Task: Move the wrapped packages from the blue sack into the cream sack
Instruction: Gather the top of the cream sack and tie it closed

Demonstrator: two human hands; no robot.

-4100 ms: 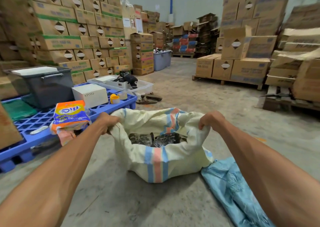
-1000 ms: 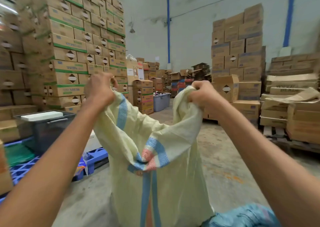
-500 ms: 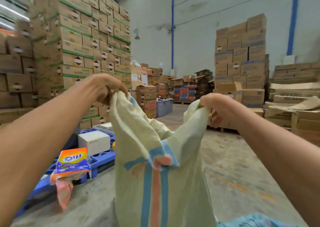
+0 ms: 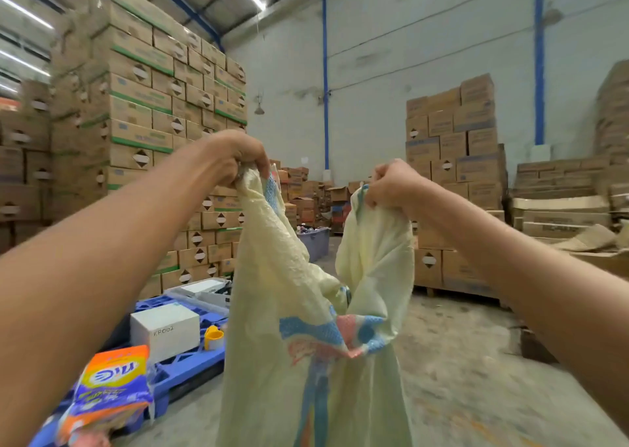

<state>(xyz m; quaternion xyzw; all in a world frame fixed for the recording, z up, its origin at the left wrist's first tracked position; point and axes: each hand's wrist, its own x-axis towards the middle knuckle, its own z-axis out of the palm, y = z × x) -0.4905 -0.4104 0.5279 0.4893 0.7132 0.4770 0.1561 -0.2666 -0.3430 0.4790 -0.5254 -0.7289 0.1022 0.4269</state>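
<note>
Cream sack (image 4: 306, 310) hangs upright, held up at chest height by its mouth, above the concrete floor (image 4: 459, 378). Left hand (image 4: 238, 160) has its fingers curled tight around the left corner of the rim; right hand (image 4: 391, 184) clenches the bunched right corner. Rim sags between the two fists; blue and pink stripes crumple mid-body. Contents not visible. Left of the sack: blue plastic pallet (image 4: 183, 371) carrying a white box (image 4: 165, 331) marked KP002, a yellow tape roll (image 4: 213, 337), and an orange-blue detergent bag (image 4: 112, 388). Stacked cartons (image 4: 143, 106) behind.
</note>
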